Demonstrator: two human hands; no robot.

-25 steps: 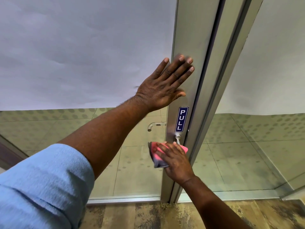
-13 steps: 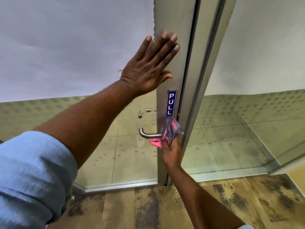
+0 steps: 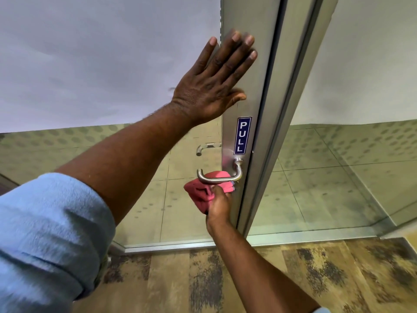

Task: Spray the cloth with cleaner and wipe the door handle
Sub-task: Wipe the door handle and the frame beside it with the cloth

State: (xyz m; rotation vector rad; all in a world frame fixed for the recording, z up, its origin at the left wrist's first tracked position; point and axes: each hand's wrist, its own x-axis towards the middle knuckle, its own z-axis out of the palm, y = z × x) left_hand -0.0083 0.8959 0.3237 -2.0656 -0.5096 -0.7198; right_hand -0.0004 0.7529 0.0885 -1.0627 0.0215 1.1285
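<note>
A steel lever door handle (image 3: 220, 179) juts left from the metal door stile (image 3: 244, 105), just under a blue PULL sign (image 3: 243, 135). My right hand (image 3: 218, 204) holds a bunched pink cloth (image 3: 202, 193) right below and behind the lever, touching its underside. My left hand (image 3: 214, 84) lies flat with fingers spread against the stile and the glass edge, above the sign. No spray bottle is in view.
The door is glass with frosted upper film; a second handle (image 3: 206, 147) shows through on the far side. A glass side panel (image 3: 352, 154) stands right of the frame. A metal threshold (image 3: 171, 245) and wood-pattern floor (image 3: 293, 274) lie below.
My right hand took the cloth from over the lever up to its base near the stile, then down under the lever. The left hand stayed pressed on the door.
</note>
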